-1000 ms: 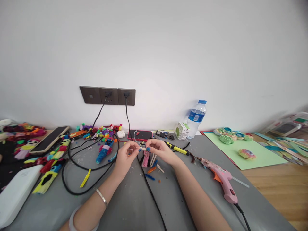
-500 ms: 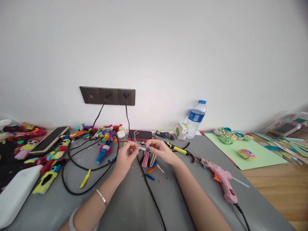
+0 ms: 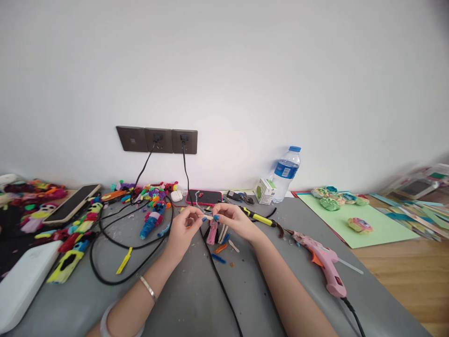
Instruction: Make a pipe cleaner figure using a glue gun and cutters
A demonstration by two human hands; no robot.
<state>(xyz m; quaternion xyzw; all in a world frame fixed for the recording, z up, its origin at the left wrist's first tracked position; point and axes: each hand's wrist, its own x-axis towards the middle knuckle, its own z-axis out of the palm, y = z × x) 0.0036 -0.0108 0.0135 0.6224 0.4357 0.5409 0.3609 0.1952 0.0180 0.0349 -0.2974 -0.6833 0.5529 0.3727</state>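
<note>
Between my two hands stretches a short, pale pipe cleaner piece (image 3: 208, 217). My left hand (image 3: 185, 228) pinches one end of it with thumb and forefinger. At the other end, the fingertips of my right hand (image 3: 233, 220) are closed on the same piece. Just below the hands lie a pink fuzzy piece (image 3: 212, 234) and pale strips (image 3: 223, 232), partly covered by my fingers. Nearer to me are an orange pipe cleaner bit (image 3: 221, 248), a blue one (image 3: 219, 258) and a cream one (image 3: 233, 245) on the grey table.
A pink glue gun (image 3: 324, 262) lies at the right, its nozzle toward the middle. Black cable (image 3: 217, 274) crosses the table below my hands. Colourful pipe cleaner dolls (image 3: 150, 222), a white box-like device (image 3: 26, 285), a phone (image 3: 206, 197) and a water bottle (image 3: 286, 173) stand or lie around.
</note>
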